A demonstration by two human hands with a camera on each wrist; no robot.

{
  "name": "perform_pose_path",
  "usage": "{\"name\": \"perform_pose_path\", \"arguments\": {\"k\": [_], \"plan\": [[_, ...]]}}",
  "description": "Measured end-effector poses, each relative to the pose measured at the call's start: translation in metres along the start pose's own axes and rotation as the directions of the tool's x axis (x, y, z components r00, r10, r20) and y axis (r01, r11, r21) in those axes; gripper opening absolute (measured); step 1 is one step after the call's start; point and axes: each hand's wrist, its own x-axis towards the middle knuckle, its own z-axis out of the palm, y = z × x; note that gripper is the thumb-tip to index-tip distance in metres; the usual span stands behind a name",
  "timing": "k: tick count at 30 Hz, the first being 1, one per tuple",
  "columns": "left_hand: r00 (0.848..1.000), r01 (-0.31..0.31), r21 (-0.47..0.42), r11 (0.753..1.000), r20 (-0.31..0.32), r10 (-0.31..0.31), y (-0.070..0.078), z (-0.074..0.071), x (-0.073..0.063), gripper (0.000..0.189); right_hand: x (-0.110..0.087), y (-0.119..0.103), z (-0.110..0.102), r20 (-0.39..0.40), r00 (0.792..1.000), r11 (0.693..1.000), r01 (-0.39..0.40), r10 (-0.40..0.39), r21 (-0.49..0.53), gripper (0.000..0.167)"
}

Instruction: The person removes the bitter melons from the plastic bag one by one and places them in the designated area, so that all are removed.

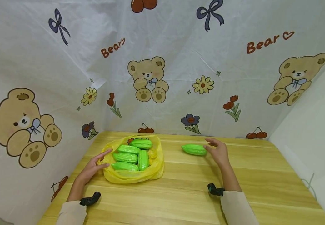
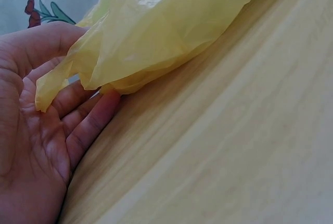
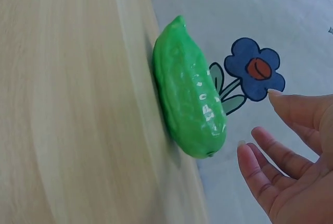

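My left hand (image 1: 91,168) is at the left rim of a yellow plastic bag (image 1: 128,179), its fingers spread and touching the plastic. In the left wrist view, a loose flap of the bag (image 2: 151,41) hangs between the relaxed fingers. Several glossy green bitter melons (image 1: 126,157) lie inside the wide-mouthed bag. On the table to the right lies a single bitter melon (image 1: 194,149), its pointed end toward the left. My right hand (image 1: 219,153) is beside that melon's blunt end. The right wrist view shows a gap between the melon (image 3: 190,94) and the loosely bent fingers.
The wooden table (image 1: 179,197) carries the bag at its left and the lone melon near its back edge. A white cloth printed with bears (image 1: 173,118) hangs behind and along the left side. A pale wall (image 1: 314,134) borders the right, with a thin cable near it.
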Motion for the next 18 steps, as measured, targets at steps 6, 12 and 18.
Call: {"name": "perform_pose_path", "arguments": {"k": [6, 12, 18], "plan": [[1.0, 0.024, 0.016, 1.0, 0.008, -0.024, 0.001, 0.0, -0.001, 0.063, -0.004, -0.014, 0.003, -0.006, 0.999, 0.999, 0.032, -0.032, 0.001, 0.037], [1.0, 0.03, -0.01, 1.0, 0.004, -0.03, 0.0, 0.0, -0.001, 0.063, -0.007, -0.035, 0.008, -0.021, 0.997, 0.997, 0.07, -0.069, 0.014, 0.035], [1.0, 0.019, -0.021, 1.0, 0.007, -0.019, 0.0, 0.001, -0.001, 0.064, -0.014, -0.054, 0.013, 0.002, 0.995, 0.993, 0.095, -0.096, 0.075, 0.032]]}}
